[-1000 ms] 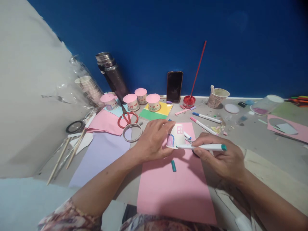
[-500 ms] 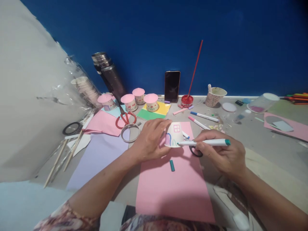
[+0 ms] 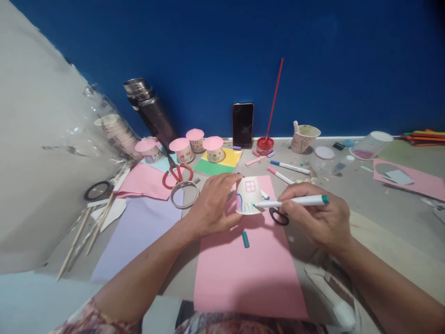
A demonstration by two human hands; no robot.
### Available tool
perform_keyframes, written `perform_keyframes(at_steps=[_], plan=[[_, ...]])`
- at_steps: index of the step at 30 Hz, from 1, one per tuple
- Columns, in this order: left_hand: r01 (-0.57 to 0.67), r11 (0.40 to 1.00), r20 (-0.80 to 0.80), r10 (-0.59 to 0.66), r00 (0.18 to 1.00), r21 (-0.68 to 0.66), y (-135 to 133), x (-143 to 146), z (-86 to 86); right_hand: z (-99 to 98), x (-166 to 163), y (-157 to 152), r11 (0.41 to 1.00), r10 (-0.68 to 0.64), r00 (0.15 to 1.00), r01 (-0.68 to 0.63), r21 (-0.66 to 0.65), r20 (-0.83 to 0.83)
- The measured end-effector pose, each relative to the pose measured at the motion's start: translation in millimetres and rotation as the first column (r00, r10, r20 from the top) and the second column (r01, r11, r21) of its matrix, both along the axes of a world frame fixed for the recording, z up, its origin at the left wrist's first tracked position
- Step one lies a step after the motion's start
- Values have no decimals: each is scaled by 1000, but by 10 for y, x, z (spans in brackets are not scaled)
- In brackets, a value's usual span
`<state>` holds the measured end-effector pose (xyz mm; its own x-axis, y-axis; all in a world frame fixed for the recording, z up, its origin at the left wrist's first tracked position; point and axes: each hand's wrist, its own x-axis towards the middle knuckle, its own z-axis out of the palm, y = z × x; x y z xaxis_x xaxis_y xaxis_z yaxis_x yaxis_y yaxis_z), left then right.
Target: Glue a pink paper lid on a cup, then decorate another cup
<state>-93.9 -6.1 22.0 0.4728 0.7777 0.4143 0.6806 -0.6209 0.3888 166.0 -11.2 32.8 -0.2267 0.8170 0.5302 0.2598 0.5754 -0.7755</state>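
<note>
My left hand (image 3: 215, 204) is closed round the left side of an upside-down white paper cup (image 3: 253, 185). The cup bears a pink window, a purple and blue door shape and green strokes near its rim. In my right hand (image 3: 320, 213) is a green marker (image 3: 306, 200), its tip at the green strokes. A pink sheet (image 3: 243, 283) lies beneath, with a teal marker cap (image 3: 245, 239) on it. Black-handled scissors (image 3: 279, 216) sit partly hidden behind the marker.
Several decorated cups with pink tops (image 3: 213, 147) stand at the back left, near red-handled scissors (image 3: 177, 175), a tape roll (image 3: 185, 194) and a flask (image 3: 153, 111). A phone (image 3: 242, 125) leans on the wall. Loose markers (image 3: 290, 167) and a paint pot (image 3: 265, 146) lie behind the cup.
More green zigzag line shows on the cup, extending rightward. The cup has turned slightly, so its door shape sits further toward the left edge. Both hands keep their hold.
</note>
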Motion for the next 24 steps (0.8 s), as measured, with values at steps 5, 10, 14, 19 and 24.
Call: perform_keyframes(at_steps=[5, 10, 14, 19, 24], plan=[[7, 1000, 24, -7, 1000, -5, -1, -18, -19, -2, 18, -8, 1000, 19, 1000, -19, -22, -6], [14, 1000, 43, -14, 999, -3, -3, -22, -39, 7, 33, 1, 999, -40, 999, 39, -11, -10], [5, 1000, 48, -4, 999, -22, -3, -21, -48, 23, 45, 8, 999, 6, 1000, -6, -37, 3], [-9, 999, 82, 13, 997, -53, -7, -25, -58, 27, 45, 5, 999, -31, 999, 30, -34, -11], [-19, 993, 117, 32, 993, -112, -5, -30, -68, 26, 62, 14, 998, -44, 999, 43, -40, -26]])
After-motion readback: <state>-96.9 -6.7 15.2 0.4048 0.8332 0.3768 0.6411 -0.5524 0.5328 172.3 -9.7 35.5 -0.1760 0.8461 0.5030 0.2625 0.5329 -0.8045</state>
